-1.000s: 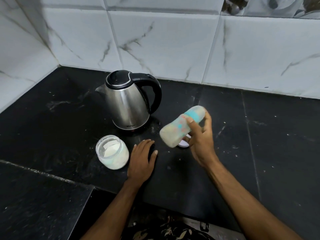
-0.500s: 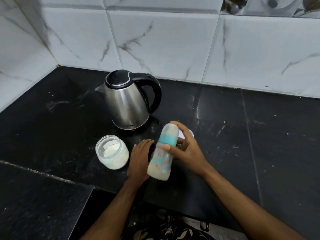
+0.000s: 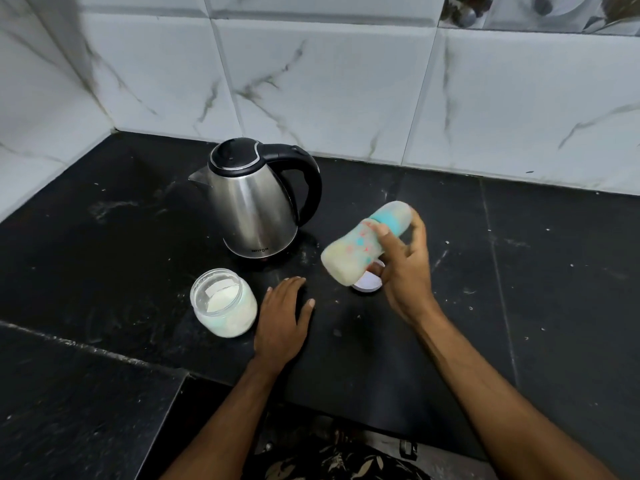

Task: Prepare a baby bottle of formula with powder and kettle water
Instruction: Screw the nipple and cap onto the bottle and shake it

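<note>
We note the baby bottle (image 3: pixel 360 247) tilted, cap end up-right, base down-left (blurred), gripped in our right hand (image 3: pixel 403 268) above the black counter (image 3: pixel 554 271); left hand (image 3: pixel 282 315) rests flat, empty.

Bottle (image 3: pixel 360 249): upright half a second ago, now tilted, raised. Right hand (image 3: pixel 403 271): lifted rightward, uncovering white lid (image 3: pixel 367 284).

The right hand (image 3: pixel 403 271) grips a tilted baby bottle (image 3: pixel 363 247) (blurred) beside the kettle (image 3: pixel 254 209); the left hand (image 3: pixel 282 317) lies flat.
</note>
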Tool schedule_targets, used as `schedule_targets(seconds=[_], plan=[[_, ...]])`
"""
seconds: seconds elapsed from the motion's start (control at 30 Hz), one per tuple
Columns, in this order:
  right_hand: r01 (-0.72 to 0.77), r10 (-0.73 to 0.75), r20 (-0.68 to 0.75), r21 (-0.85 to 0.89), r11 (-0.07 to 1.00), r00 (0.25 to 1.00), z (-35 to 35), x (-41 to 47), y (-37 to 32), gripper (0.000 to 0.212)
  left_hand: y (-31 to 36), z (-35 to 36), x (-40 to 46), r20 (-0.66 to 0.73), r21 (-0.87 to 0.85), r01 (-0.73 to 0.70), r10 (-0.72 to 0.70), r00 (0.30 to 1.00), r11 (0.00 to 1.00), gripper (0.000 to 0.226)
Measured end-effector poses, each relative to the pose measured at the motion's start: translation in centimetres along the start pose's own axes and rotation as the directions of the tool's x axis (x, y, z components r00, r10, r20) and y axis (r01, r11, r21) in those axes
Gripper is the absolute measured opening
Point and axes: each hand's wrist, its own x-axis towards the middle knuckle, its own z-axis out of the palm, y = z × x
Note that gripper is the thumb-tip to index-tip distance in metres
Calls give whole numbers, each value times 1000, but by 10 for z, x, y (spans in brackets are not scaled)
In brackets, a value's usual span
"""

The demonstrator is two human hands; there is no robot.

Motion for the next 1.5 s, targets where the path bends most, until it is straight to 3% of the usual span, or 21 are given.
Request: schedule_targets(seconds=[0.07,0.13,0.2,0.33,0.37,0.43,0.5,0.53,0.57,0.7,0.77,0.87,0.9,1.0,1.07,1.13,1.23,1.27,1.4,1.43,1.5], plan=[[-21,26,83,-64,998,996,0,-9,4,66,-6,5,1,14,34,-19,18,1000,999,47],[17,67,289,-280,960,955,1,-24,10,67,-19,13,3,99,102,-26,16,995,994,47],[67,52,338,-331,941,940,-2,-22,11,69,-22,16,4,113,100,-23,11,994,995,50],[17,-17,-63,0,1000,998,-6,4,0,65,0,-1,0,35,-4,5,-4,999,1000,48],[20,-17,-89,27,999,996,-6,4,1,65,1,-2,0,33,6,2,-3,999,1000,47],[12,-7,61,-73,997,998,-3,-11,8,71,-8,5,3,62,25,5,-7,998,1000,46],[21,72,318,-279,960,945,0,-29,15,75,-18,14,5,113,49,12,-18,993,999,47],[32,91,362,-322,946,928,-2,-30,18,74,-20,15,6,120,63,9,-16,993,998,48],[50,62,338,-313,948,939,-4,-26,17,74,-19,14,5,108,62,2,-8,994,998,48],[16,-17,-35,-49,999,999,-11,2,4,61,-1,0,1,46,-7,-3,3,999,1000,50],[7,-2,58,-78,997,998,-9,-5,9,60,-5,3,2,47,0,-11,11,999,1000,48],[63,64,356,-334,940,932,-5,-27,17,68,-18,11,4,130,57,-16,9,991,998,52],[64,73,368,-348,935,927,-7,-26,17,70,-18,10,4,134,51,-17,10,991,999,53],[-17,34,115,-146,989,993,-10,-8,6,69,-5,3,2,56,-17,-10,11,998,1000,50],[-36,35,-48,-3,999,998,-13,0,4,63,1,-1,1,45,-13,-5,6,999,1000,51],[-60,61,36,-32,998,997,-9,-10,10,62,-5,3,1,45,-14,-18,19,999,1000,48],[5,89,320,-282,959,943,-5,-31,18,69,-16,8,2,96,31,-40,37,995,999,50],[25,76,330,-291,956,941,-6,-29,18,70,-16,8,2,92,33,-45,41,995,998,49],[-72,72,-26,-3,997,997,-9,-4,9,68,-2,1,1,35,-11,-4,4,999,1000,49],[-71,73,-60,45,996,995,-9,-3,11,66,-1,0,1,34,-6,-3,3,999,1000,49],[-89,89,32,25,996,996,-5,-15,15,65,-8,4,1,41,-1,-24,24,999,1000,48]])
